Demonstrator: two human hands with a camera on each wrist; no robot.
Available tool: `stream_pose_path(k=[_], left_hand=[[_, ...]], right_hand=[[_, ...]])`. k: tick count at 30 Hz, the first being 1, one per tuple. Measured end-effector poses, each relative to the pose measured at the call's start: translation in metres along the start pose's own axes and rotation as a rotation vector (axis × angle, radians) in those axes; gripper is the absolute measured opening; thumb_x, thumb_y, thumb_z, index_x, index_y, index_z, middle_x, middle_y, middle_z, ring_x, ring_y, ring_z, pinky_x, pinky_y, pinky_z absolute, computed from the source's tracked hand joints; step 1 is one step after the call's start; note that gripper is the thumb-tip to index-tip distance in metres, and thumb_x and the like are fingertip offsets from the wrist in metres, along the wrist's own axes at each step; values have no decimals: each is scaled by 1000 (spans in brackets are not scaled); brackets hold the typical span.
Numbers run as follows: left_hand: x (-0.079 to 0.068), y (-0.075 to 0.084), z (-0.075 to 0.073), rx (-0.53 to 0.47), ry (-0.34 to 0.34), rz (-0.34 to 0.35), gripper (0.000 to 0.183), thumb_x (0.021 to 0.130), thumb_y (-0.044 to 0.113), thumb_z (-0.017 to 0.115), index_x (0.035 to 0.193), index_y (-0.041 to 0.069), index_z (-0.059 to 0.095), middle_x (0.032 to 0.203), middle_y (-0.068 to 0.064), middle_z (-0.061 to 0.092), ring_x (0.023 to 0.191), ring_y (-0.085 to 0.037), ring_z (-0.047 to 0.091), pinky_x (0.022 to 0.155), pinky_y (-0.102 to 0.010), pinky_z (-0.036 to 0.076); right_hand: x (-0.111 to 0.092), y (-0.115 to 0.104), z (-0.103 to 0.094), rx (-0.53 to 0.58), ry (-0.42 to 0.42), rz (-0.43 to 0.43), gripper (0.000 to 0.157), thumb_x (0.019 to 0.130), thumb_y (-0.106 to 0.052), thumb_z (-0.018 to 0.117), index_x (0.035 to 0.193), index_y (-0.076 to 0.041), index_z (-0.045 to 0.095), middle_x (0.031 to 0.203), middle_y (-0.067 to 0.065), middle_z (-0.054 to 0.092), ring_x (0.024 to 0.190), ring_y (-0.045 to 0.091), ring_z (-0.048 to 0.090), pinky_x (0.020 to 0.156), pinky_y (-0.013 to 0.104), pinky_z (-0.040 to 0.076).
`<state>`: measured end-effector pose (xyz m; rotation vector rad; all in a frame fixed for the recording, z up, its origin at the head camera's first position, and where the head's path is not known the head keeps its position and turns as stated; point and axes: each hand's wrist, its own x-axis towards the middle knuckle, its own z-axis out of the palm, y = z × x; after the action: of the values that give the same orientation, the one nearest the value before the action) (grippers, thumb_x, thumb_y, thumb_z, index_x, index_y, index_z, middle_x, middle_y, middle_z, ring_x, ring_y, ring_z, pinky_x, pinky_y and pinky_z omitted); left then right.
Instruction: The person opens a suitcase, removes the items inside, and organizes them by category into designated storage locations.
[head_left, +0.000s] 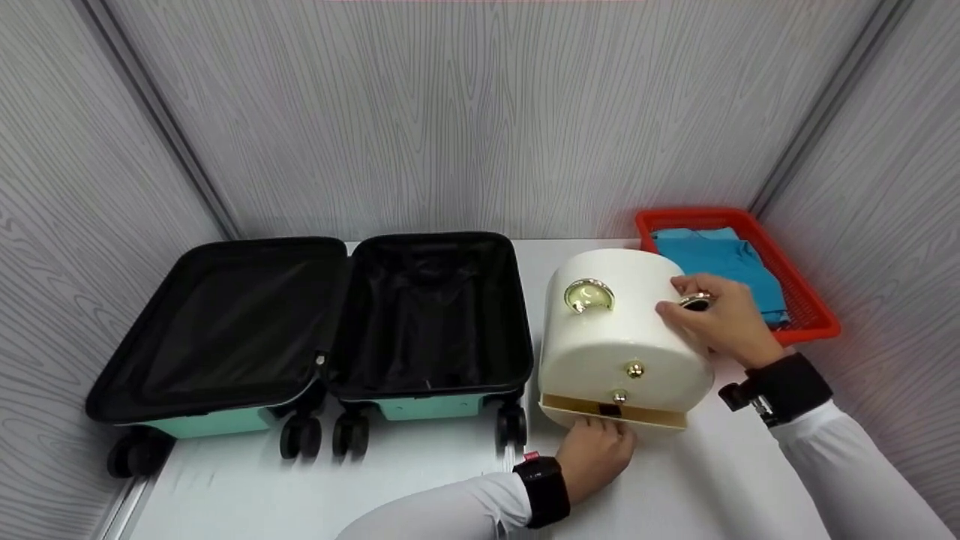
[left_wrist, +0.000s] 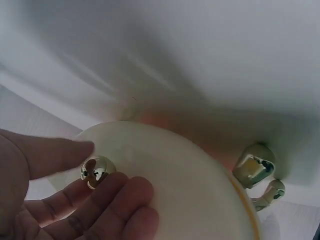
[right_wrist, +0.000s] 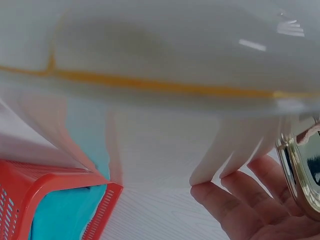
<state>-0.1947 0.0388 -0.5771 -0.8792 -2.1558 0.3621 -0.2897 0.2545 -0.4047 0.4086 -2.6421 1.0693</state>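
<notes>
A glossy white storage box (head_left: 626, 300) with a rounded top and gold fittings stands right of the suitcase. Its bottom drawer (head_left: 652, 418) is pulled partway out. My left hand (head_left: 596, 457) is at the drawer front, where thumb and fingers pinch a gold knob (left_wrist: 98, 171), best seen in the left wrist view. Two more gold knobs (head_left: 635, 369) show on the front above. My right hand (head_left: 724, 319) rests against the box's right side beside a gold handle (head_left: 697, 301), its fingertips touching the glossy surface. A second gold handle (head_left: 589, 296) shows on the left.
An open suitcase (head_left: 431, 322) with black lining, mint shell and black wheels lies at the left and middle of the white table (head_left: 247, 487). Behind the box at right, a red basket (head_left: 806, 300) holds folded blue cloth (head_left: 720, 262). Grey wood-patterned walls enclose the table.
</notes>
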Motion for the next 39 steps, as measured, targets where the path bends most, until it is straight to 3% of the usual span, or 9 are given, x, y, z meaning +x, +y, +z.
stream_pose_path(k=[5,11,15,26,31,36,39], left_hand=[[8,-3,6,3,-6,-34,11,98,35,69,92,26,71,71,10,64,62,-8,58,51,-28,39],[16,-6,10,6,-43,-42,12,89,35,77,93,26,70,71,11,63,61,-7,57,50,-26,38],[19,-7,14,0,-67,-29,14,89,37,77,93,26,69,75,11,65,64,-6,58,53,-26,42],[23,-14,17,-30,-109,-3,19,92,41,77,86,28,64,72,14,61,61,-4,57,50,-26,38],[20,-22,14,-66,-133,17,18,90,40,77,86,27,65,75,13,65,65,-6,59,53,-27,40],[17,-41,1,-176,-68,34,15,90,35,75,80,25,67,77,12,67,63,-6,60,53,-26,43],[16,-59,-13,-244,25,-18,16,93,35,74,84,23,69,82,11,67,67,-6,61,56,-24,44]], right_hand=[[-1,-2,0,12,0,4,32,93,-21,88,84,-3,63,132,28,74,133,49,64,91,3,37],[0,-1,0,44,2,-3,32,94,-18,87,83,-1,62,132,29,74,134,49,64,89,1,39],[1,0,0,41,0,-2,32,94,-19,87,83,-1,62,132,30,74,133,49,64,88,1,39],[8,-1,2,10,-17,-5,31,95,-21,86,83,-3,63,132,32,72,131,53,63,85,2,41],[8,-2,2,2,-11,11,32,94,-26,88,88,-1,68,133,29,73,133,50,64,90,5,42],[0,4,1,73,-42,41,40,95,-29,87,111,1,67,145,21,70,142,40,60,101,10,40],[-9,11,2,162,-55,33,46,97,-21,85,129,2,61,153,19,64,136,19,63,102,10,42]])
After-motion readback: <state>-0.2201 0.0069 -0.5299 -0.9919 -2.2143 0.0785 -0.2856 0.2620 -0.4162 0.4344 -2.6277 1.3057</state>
